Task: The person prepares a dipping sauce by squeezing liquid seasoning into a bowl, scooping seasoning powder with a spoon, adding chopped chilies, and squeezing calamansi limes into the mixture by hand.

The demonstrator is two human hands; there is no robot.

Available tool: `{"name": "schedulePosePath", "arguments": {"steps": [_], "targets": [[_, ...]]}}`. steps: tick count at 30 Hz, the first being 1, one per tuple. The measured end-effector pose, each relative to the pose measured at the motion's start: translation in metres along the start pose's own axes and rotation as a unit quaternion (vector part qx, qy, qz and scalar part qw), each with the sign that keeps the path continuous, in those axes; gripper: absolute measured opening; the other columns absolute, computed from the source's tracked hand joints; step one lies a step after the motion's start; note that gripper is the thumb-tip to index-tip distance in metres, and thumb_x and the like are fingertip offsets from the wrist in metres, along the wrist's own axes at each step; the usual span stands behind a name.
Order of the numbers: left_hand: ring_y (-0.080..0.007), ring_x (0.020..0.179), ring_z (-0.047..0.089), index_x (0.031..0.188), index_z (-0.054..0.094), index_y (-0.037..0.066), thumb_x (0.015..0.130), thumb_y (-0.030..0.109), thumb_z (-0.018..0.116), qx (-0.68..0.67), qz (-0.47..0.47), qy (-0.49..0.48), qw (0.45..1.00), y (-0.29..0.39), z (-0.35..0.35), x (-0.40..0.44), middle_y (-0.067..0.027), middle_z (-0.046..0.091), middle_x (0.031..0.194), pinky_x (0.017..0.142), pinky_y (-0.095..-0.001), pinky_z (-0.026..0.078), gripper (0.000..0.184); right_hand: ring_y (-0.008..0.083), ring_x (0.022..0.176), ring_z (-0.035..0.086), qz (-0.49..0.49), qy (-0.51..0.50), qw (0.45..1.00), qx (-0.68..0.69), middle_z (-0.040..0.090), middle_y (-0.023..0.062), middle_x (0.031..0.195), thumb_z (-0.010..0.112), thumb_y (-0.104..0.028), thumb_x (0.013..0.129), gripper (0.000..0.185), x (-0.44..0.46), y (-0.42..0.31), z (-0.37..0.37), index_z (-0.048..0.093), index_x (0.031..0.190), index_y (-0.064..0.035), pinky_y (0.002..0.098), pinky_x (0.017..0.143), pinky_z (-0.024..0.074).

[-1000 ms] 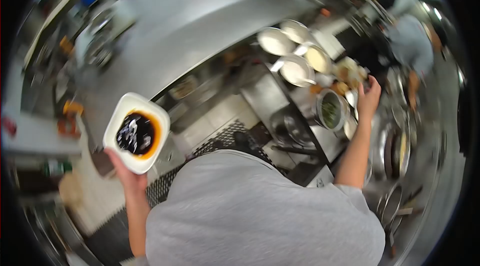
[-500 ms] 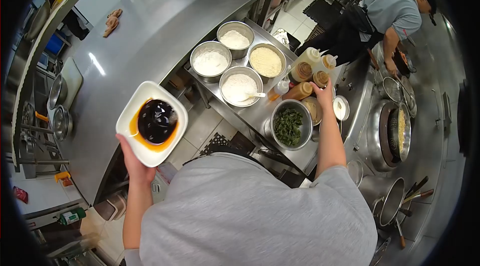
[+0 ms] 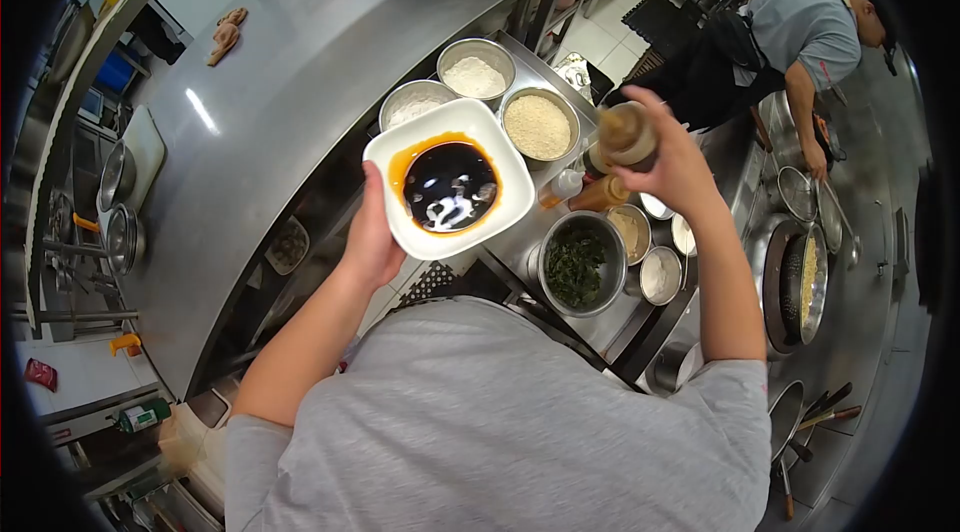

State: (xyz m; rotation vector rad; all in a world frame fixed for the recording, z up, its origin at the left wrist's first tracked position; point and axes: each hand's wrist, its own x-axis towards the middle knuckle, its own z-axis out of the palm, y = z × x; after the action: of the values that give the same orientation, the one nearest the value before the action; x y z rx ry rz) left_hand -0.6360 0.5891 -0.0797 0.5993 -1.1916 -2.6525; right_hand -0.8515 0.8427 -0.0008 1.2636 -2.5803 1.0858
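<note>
My left hand (image 3: pixel 370 237) grips the near-left edge of a square white bowl (image 3: pixel 518 172). A dark sauce (image 3: pixel 450 190) with an orange, oily rim lies inside the bowl. The bowl hangs over the metal tubs and hides one of them. My right hand (image 3: pixel 678 157) is wrapped round a squeeze bottle (image 3: pixel 627 137) with brownish contents, raised and tilted to the right of the bowl. Below it stand a brown sauce bottle (image 3: pixel 600 194) and a smaller clear bottle (image 3: pixel 560 188). A metal pot (image 3: pixel 616 284) of dark green leaves sits nearer to me.
Tubs of white powder (image 3: pixel 474 75) and pale crumbs (image 3: pixel 538 124) stand on the steel shelf. Small tubs (image 3: pixel 660 275) sit beside the pot. A long steel counter (image 3: pixel 300 72) runs left. At right, a co-worker (image 3: pixel 800 27) works by a stove with a wok (image 3: pixel 785 277).
My left hand has carried the bowl to the right, from beside the counter to over the tubs. My right hand has lifted a squeeze bottle from among the others and tilted it.
</note>
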Motion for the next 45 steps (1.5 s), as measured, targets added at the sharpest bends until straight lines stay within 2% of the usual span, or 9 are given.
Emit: {"name": "schedulePosePath", "arguments": {"steps": [2, 6, 11, 13, 21, 34, 41, 43, 45], "targets": [[-0.0231, 0.124, 0.047, 0.138, 0.034, 0.007, 0.096, 0.056, 0.02, 0.002, -0.012, 0.001, 1.0, -0.002, 0.009, 0.008, -0.0116, 0.046, 0.135, 0.103, -0.0385, 0.041, 0.066, 0.0295, 0.09, 0.061, -0.092, -0.179, 0.97, -0.138, 0.06, 0.0125, 0.094, 0.082, -0.019, 0.061, 0.076, 0.012, -0.013, 0.003, 0.046, 0.128, -0.0219, 0.0407, 0.08, 0.0466], [-0.0221, 0.121, 0.05, 0.138, 0.036, 0.009, 0.096, 0.058, 0.02, 0.019, -0.031, -0.019, 0.999, -0.013, 0.009, 0.023, -0.0106, 0.047, 0.134, 0.1, -0.0377, 0.044, 0.066, 0.0236, 0.091, 0.061, -0.152, -0.273, 0.89, -0.332, 0.06, 0.0094, 0.094, 0.082, -0.036, 0.059, 0.075, 0.021, -0.052, 0.012, 0.047, 0.126, -0.0291, 0.0398, 0.079, 0.043], [-0.0202, 0.118, 0.052, 0.137, 0.037, 0.01, 0.096, 0.059, 0.02, 0.055, -0.03, -0.029, 0.998, -0.016, 0.007, 0.032, -0.0094, 0.05, 0.131, 0.096, -0.0355, 0.047, 0.067, 0.0235, 0.091, 0.061, -0.236, -0.293, 0.806, -0.457, 0.061, 0.0058, 0.092, 0.078, -0.037, 0.065, 0.064, 0.038, -0.061, 0.031, 0.05, 0.122, -0.0294, 0.0366, 0.074, 0.0437], [-0.0226, 0.125, 0.045, 0.139, 0.034, 0.008, 0.095, 0.06, 0.023, 0.039, -0.037, -0.023, 0.998, -0.013, 0.008, 0.032, -0.011, 0.045, 0.136, 0.105, -0.0391, 0.037, 0.069, 0.0222, 0.087, 0.063, -0.253, -0.333, 0.769, -0.484, 0.062, 0.0051, 0.088, 0.077, -0.033, 0.067, 0.054, 0.046, -0.064, 0.036, 0.055, 0.115, -0.0277, 0.035, 0.073, 0.0438], [-0.022, 0.122, 0.049, 0.138, 0.035, 0.008, 0.093, 0.062, 0.024, 0.052, -0.035, 0.009, 0.998, 0.0, 0.009, 0.029, -0.0102, 0.047, 0.134, 0.102, -0.0402, 0.041, 0.071, 0.021, 0.079, 0.064, -0.31, -0.275, 0.756, -0.507, 0.063, 0.0037, 0.079, 0.076, -0.027, 0.068, 0.04, 0.066, -0.082, 0.031, 0.058, 0.104, -0.0213, 0.0321, 0.067, 0.0433], [-0.0229, 0.123, 0.048, 0.138, 0.035, 0.011, 0.095, 0.06, 0.023, 0.028, -0.022, 0.014, 0.999, 0.002, 0.011, 0.034, -0.0081, 0.047, 0.134, 0.101, -0.0425, 0.042, 0.067, 0.0223, 0.077, 0.065, -0.28, -0.26, 0.785, -0.487, 0.063, 0.0038, 0.075, 0.078, -0.027, 0.065, 0.044, 0.063, -0.076, 0.021, 0.058, 0.103, -0.0209, 0.0341, 0.069, 0.0454], [-0.0245, 0.124, 0.047, 0.139, 0.034, 0.011, 0.095, 0.06, 0.019, 0.045, -0.002, -0.003, 0.999, 0.01, 0.033, 0.033, -0.01, 0.046, 0.135, 0.103, -0.0427, 0.04, 0.068, 0.0262, 0.079, 0.067, -0.196, -0.269, 0.837, -0.434, 0.065, 0.0087, 0.078, 0.079, -0.032, 0.063, 0.059, 0.051, -0.06, -0.002, 0.052, 0.114, -0.0229, 0.0377, 0.068, 0.0502], [-0.025, 0.124, 0.047, 0.138, 0.035, 0.01, 0.095, 0.059, 0.021, 0.046, 0.016, 0.006, 0.999, 0.014, 0.047, 0.033, -0.0098, 0.047, 0.135, 0.103, -0.0418, 0.04, 0.067, 0.0282, 0.078, 0.067, -0.137, -0.25, 0.895, -0.342, 0.065, 0.0082, 0.077, 0.079, -0.034, 0.064, 0.065, 0.045, -0.054, -0.012, 0.05, 0.121, -0.023, 0.0386, 0.067, 0.051], [-0.0248, 0.123, 0.047, 0.138, 0.036, 0.01, 0.095, 0.06, 0.022, 0.02, 0.004, -0.026, 0.999, 0.017, 0.052, 0.036, -0.0094, 0.047, 0.135, 0.103, -0.0412, 0.041, 0.068, 0.0288, 0.08, 0.066, -0.114, -0.246, 0.904, -0.332, 0.065, 0.0085, 0.081, 0.078, -0.037, 0.066, 0.068, 0.042, -0.043, -0.022, 0.047, 0.126, -0.0235, 0.0399, 0.068, 0.0513]]}}
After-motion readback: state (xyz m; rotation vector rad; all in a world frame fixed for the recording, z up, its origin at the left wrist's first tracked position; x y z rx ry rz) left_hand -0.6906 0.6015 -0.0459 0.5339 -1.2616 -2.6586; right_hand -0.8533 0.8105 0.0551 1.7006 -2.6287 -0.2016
